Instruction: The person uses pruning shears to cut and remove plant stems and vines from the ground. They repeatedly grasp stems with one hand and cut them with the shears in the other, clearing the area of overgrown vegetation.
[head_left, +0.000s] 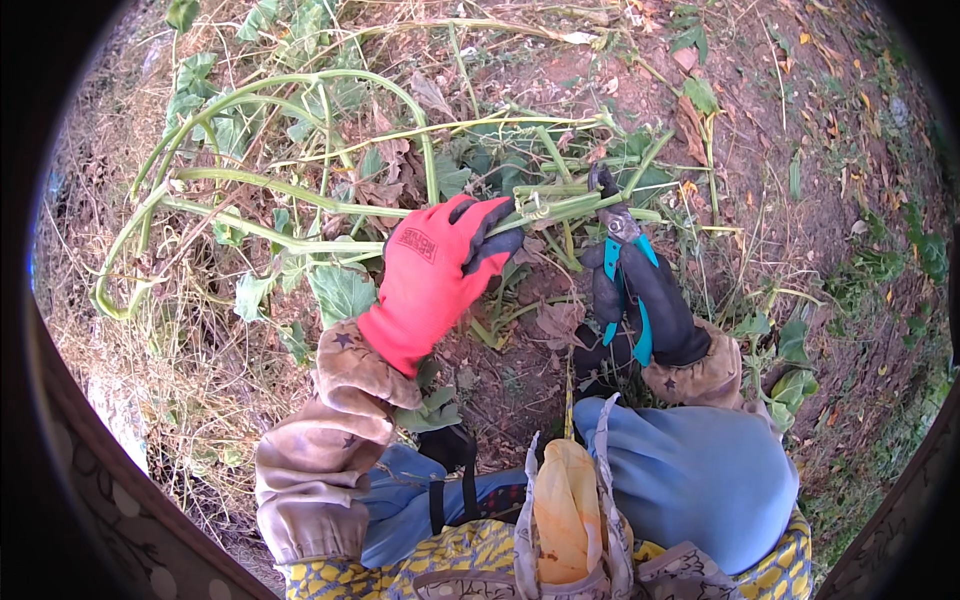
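Left hand (pixel 435 275) grips vine stems (pixel 560 205) | right hand (pixel 645 300) squeezes pruners (pixel 620 240) at stems

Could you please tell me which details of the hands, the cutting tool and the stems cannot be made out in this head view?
- Left hand: its palm and grip on the green stems face away.
- Pruning shears in the right hand: blade tips buried among stems; open or closed unclear.
- Stem roots: covered by leaves.
- Knees: hide the ground beneath.
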